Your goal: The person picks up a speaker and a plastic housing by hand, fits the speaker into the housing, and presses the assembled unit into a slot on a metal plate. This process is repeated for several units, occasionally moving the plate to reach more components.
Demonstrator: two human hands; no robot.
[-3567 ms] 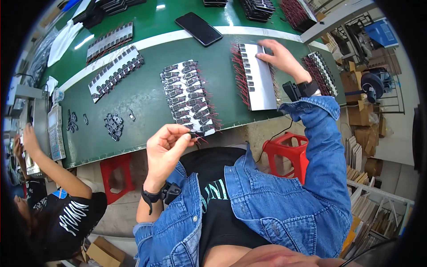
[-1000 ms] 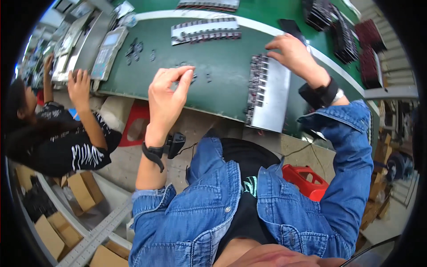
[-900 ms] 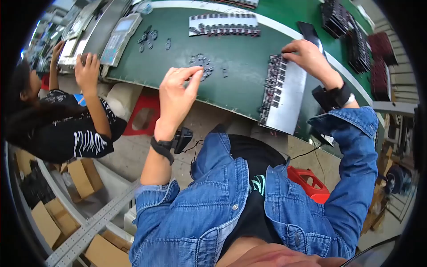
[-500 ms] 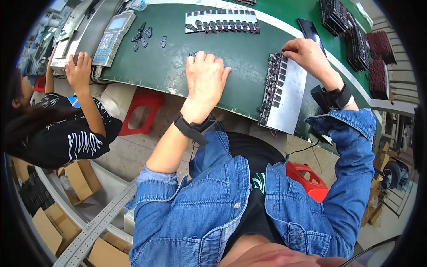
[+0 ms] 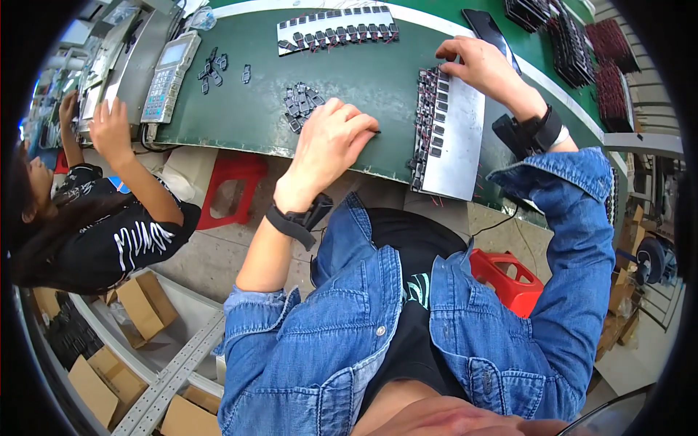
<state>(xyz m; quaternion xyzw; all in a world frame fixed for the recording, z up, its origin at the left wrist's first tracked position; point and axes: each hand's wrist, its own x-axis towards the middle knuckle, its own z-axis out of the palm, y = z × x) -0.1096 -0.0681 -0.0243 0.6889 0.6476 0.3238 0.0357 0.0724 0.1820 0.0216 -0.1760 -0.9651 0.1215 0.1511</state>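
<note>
My left hand (image 5: 331,142) is closed, with a small black rectangular part (image 5: 375,131) pinched at its thumb and fingertips. It hovers just right of a pile of similar small black parts (image 5: 299,105) on the green table. My right hand (image 5: 480,69) is at the far end of a silver plate (image 5: 454,138), its fingers curled in and thumb against the end of the row. Whatever those fingertips hold is hidden. Along the plate's left edge runs a row of small black parts (image 5: 439,118), with black pieces and red wires (image 5: 422,134) beside it.
Another plate with black parts (image 5: 334,30) lies at the far side. Loose black parts (image 5: 212,70) sit near a grey keypad device (image 5: 169,76). A black phone (image 5: 491,36) and stacks of wired parts (image 5: 571,51) are far right. Another person (image 5: 109,203) works at the left.
My left hand has shifted off the pile, uncovering it, and now shows a small black part at its fingertips. My right hand stays by the plate's far end. The view has shifted slightly.
</note>
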